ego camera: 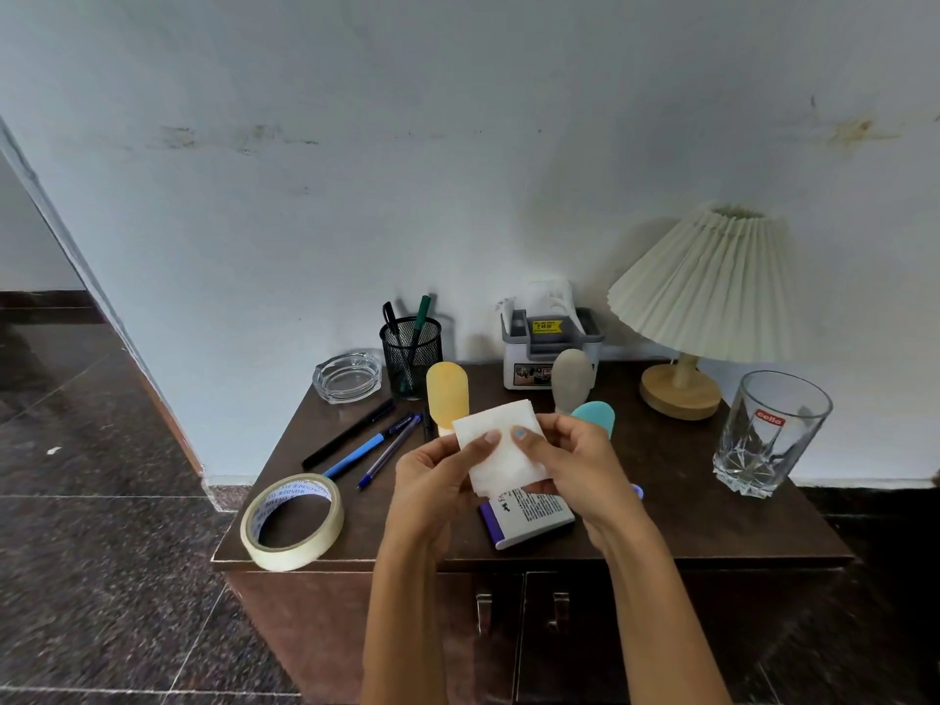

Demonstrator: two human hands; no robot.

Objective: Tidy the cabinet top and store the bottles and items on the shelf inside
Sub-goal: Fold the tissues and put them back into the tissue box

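- Head view: both hands meet over the middle of the dark wooden cabinet top (712,506), holding a folded white tissue (501,450) above it.
- The left hand (437,480) pinches the tissue's left edge, thumb on top; its other fingers are hidden behind the sheet.
- The right hand (575,465) grips the right edge, thumb pressed on the front, remaining fingers curled out of sight behind.
- A yellow bottle (447,394) stands just behind the tissue, its base covered by it.
- A grey bottle (572,379) stands further right; a teal bottle (594,415) shows only its rounded top above the right hand.
- A white and purple box (529,516) lies under the hands, its far end hidden; its print is too small to read.
- Left of the hands lie three pens (371,445), a tape roll (292,521) at the front corner, a glass ashtray (347,376) and a mesh pen holder (411,353).
- At the back stand a grey organiser (552,348), partly hidden by the grey bottle, a lamp (704,297) and a drinking glass (770,432).
- The cabinet doors (508,628) are blurred and cut off below.
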